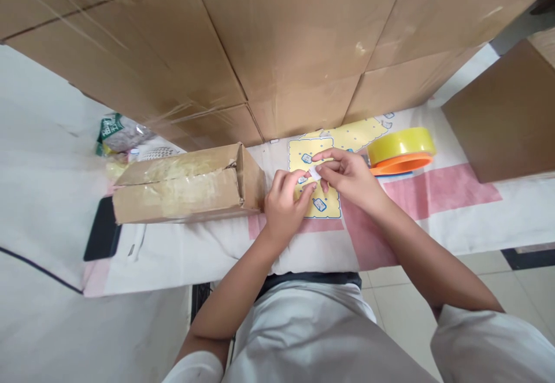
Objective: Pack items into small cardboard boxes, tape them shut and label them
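A small white paper-like piece (315,173) sits between my two hands, above a yellow card (326,208) printed with blue-outlined cartoon shapes. My right hand (350,176) pinches the piece from the right with thumb and finger. On its other side, my left hand (284,201) has curled fingers, and its fingertips meet the piece's left edge. The yellow card lies flat on the cloth, partly covered by both hands. Close to my right hand rests a wide roll of yellow tape (401,143) with an orange ring (403,164) at its lower side.
A taped cardboard box (182,189) lies left of my hands, near a dark phone (103,230). Large cardboard boxes (286,42) rise behind the table, and another box (498,111) stands right. Plastic packaging (124,133) lies back left. A pink-and-white cloth (433,198) covers the table.
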`<action>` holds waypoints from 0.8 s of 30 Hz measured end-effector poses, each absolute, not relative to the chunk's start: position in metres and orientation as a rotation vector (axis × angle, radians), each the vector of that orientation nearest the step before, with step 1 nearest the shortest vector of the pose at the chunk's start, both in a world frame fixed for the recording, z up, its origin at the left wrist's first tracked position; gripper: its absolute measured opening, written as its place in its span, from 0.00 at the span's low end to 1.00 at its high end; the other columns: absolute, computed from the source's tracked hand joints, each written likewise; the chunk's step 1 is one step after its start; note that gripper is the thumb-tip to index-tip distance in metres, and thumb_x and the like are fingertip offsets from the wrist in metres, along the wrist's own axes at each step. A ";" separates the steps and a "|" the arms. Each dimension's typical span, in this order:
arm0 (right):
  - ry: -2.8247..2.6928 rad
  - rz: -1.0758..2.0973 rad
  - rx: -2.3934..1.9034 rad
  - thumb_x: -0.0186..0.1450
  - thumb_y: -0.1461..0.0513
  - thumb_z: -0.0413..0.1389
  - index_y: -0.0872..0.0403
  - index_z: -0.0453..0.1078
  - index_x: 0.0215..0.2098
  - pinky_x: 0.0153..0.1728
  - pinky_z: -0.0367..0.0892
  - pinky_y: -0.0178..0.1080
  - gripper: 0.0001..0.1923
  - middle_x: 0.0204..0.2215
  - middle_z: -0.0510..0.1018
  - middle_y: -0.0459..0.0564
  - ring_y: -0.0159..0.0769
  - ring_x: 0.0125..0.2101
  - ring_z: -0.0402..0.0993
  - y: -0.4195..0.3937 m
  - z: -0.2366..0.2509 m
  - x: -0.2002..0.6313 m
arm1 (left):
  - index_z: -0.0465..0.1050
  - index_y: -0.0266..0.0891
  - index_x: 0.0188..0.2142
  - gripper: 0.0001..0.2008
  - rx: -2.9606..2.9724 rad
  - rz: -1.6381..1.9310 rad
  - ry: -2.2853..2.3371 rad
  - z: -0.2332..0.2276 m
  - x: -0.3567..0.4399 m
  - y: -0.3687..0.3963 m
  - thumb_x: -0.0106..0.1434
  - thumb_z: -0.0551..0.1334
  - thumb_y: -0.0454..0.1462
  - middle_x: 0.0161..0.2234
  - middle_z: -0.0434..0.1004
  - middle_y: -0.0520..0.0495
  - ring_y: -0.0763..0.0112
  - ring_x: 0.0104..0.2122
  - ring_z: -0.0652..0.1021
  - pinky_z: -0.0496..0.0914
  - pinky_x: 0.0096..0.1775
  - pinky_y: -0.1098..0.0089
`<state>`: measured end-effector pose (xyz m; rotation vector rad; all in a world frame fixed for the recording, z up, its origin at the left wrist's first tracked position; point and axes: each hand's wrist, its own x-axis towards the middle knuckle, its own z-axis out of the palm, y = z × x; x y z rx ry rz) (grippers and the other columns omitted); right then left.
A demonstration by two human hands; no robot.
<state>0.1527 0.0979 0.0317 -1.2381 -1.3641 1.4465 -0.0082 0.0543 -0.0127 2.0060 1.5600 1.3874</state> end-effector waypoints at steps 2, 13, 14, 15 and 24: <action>-1.363 1.445 -1.257 0.64 0.66 0.57 0.56 0.70 0.43 0.21 0.61 0.31 0.08 0.15 0.69 0.37 0.27 0.17 0.67 0.096 0.033 0.151 | 0.77 0.41 0.42 0.06 2.054 1.384 1.526 -0.011 -0.008 0.055 0.68 0.66 0.39 0.37 0.75 0.50 0.76 0.33 0.78 0.69 0.35 0.75; -1.331 1.569 -1.197 0.68 0.63 0.54 0.58 0.71 0.47 0.18 0.54 0.32 0.11 0.13 0.67 0.37 0.27 0.12 0.64 0.090 0.033 0.148 | 0.80 0.41 0.45 0.08 2.228 1.443 1.532 -0.015 -0.011 0.057 0.72 0.62 0.38 0.35 0.76 0.48 0.74 0.34 0.78 0.70 0.39 0.73; -1.317 1.598 -1.167 0.68 0.63 0.53 0.58 0.71 0.48 0.17 0.53 0.33 0.12 0.13 0.67 0.37 0.28 0.12 0.65 0.090 0.033 0.148 | 0.80 0.41 0.45 0.08 2.228 1.460 1.531 -0.015 -0.012 0.057 0.71 0.63 0.38 0.35 0.76 0.48 0.74 0.34 0.79 0.71 0.39 0.73; -1.304 1.621 -1.143 0.69 0.62 0.52 0.59 0.70 0.49 0.17 0.52 0.33 0.13 0.13 0.68 0.37 0.29 0.12 0.66 0.090 0.033 0.147 | 0.80 0.40 0.46 0.08 2.237 1.471 1.534 -0.015 -0.012 0.057 0.71 0.63 0.39 0.36 0.77 0.48 0.74 0.34 0.79 0.71 0.39 0.73; -1.316 1.634 -1.101 0.68 0.62 0.52 0.59 0.70 0.53 0.17 0.54 0.33 0.16 0.14 0.70 0.37 0.28 0.11 0.66 0.088 0.034 0.146 | 0.80 0.40 0.48 0.10 2.189 1.504 1.518 -0.015 -0.012 0.051 0.72 0.61 0.35 0.35 0.79 0.48 0.73 0.35 0.80 0.72 0.38 0.73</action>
